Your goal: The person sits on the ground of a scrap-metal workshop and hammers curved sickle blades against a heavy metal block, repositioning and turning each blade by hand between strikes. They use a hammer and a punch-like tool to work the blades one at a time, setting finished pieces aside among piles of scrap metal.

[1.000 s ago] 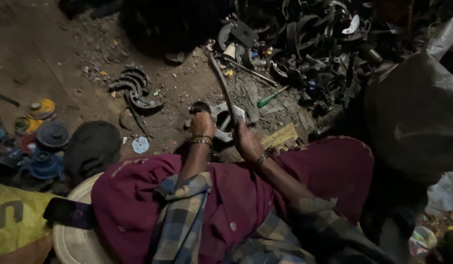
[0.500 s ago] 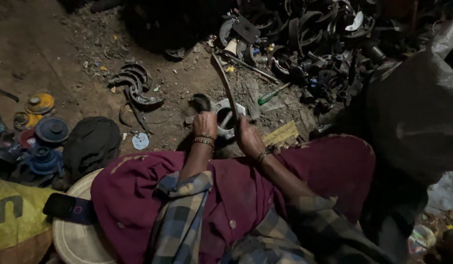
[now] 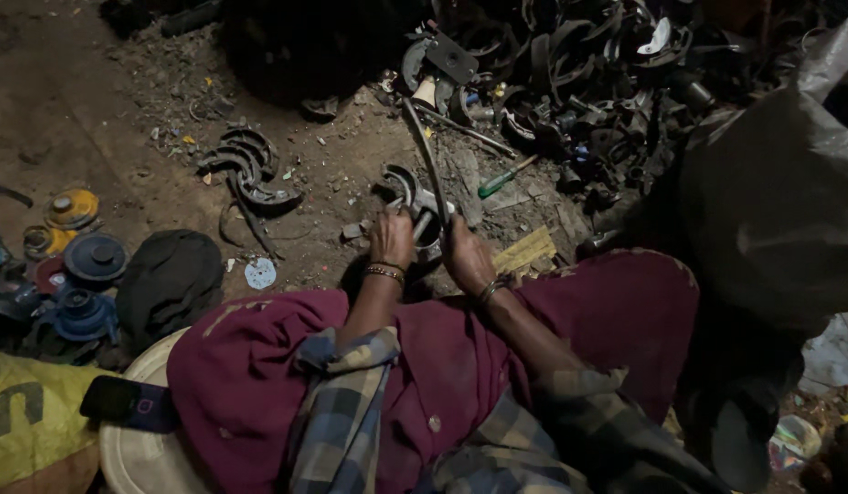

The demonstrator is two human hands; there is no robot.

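Dirt floor (image 3: 122, 110), dim light, scrap all round. Nearest me: maroon cloth (image 3: 259, 384) over my lap, a dark phone (image 3: 129, 403) on a pale round lid (image 3: 136, 448) at my left. My left hand (image 3: 391, 240) is closed around a curved metal shoe-shaped part (image 3: 422, 212), held just above the ground before my knees. My right hand (image 3: 464, 256) grips the same part from the other side; a long thin bar (image 3: 426, 155) rises from it. Beyond: a green-handled screwdriver (image 3: 506, 177), loose curved shoes (image 3: 245, 169) at left, blue and yellow pulleys (image 3: 76, 265) farther left. Farthest: a dark heap of metal parts (image 3: 588, 82).
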